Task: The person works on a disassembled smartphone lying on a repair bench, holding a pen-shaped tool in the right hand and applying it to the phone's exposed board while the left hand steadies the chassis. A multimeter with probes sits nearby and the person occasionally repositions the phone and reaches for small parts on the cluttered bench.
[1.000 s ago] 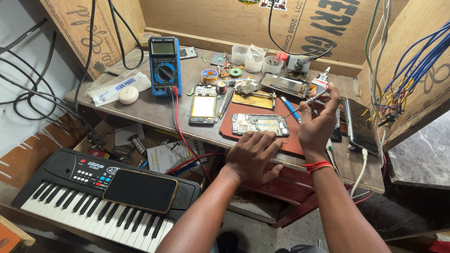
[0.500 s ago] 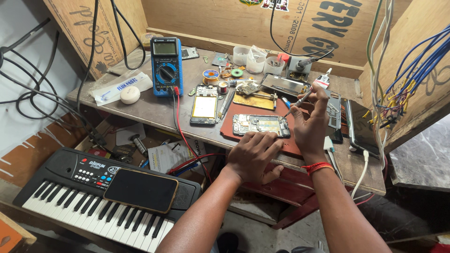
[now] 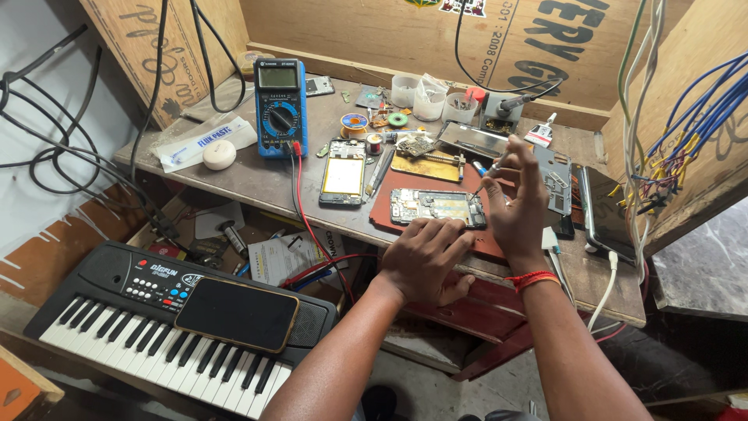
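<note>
Opened phone (image 3: 436,207): flat rectangle, exposed circuit board, lying on a reddish-brown mat (image 3: 405,187) at bench centre. Left hand (image 3: 425,261), at 6 o'clock, fingers spread flat, pinning its near edge. Right hand (image 3: 516,210), at 3 o'clock, pinches a thin blue-handled screwdriver (image 3: 485,173). Blue multimeter (image 3: 280,109) at 10 o'clock.

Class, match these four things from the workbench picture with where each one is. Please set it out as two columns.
1 multimeter
2 opened phone
3 black phone
4 screwdriver

A lying on the keyboard
B held in the right hand
C standing at the back of the bench
D on the red mat, under the left hand

Pairs: 1-C, 2-D, 3-A, 4-B
</note>
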A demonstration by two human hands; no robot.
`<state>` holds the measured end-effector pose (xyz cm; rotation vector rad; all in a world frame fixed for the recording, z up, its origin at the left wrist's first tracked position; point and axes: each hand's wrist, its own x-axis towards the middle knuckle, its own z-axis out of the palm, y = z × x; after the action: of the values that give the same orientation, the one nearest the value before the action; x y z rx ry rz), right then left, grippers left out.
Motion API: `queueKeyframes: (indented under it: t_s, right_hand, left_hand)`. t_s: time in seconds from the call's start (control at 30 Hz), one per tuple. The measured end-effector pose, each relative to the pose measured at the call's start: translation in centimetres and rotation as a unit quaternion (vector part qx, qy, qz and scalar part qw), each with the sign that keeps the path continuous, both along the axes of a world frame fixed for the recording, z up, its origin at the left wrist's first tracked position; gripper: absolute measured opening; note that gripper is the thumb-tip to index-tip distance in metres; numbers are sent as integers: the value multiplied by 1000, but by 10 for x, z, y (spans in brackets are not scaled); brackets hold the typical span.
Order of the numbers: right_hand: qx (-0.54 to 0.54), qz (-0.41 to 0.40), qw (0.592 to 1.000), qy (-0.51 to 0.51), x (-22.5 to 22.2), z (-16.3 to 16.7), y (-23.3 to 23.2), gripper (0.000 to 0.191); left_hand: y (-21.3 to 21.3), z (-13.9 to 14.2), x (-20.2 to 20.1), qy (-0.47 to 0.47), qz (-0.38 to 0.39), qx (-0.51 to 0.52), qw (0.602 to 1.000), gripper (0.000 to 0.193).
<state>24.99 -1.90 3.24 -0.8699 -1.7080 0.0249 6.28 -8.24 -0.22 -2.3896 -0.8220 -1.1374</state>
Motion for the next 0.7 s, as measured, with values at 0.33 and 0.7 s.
queueKeyframes:
  t_s: [0.33, 0.7]
  right_hand:
    - [-30, 2, 999, 18, 0, -1, 4, 68]
    - [-36, -3, 999, -22, -3, 1, 3, 70]
  left_hand:
    - [-1, 1, -1, -4, -6, -2, 1000, 56]
    - [0, 1, -1, -3, -6, 3, 1000, 56]
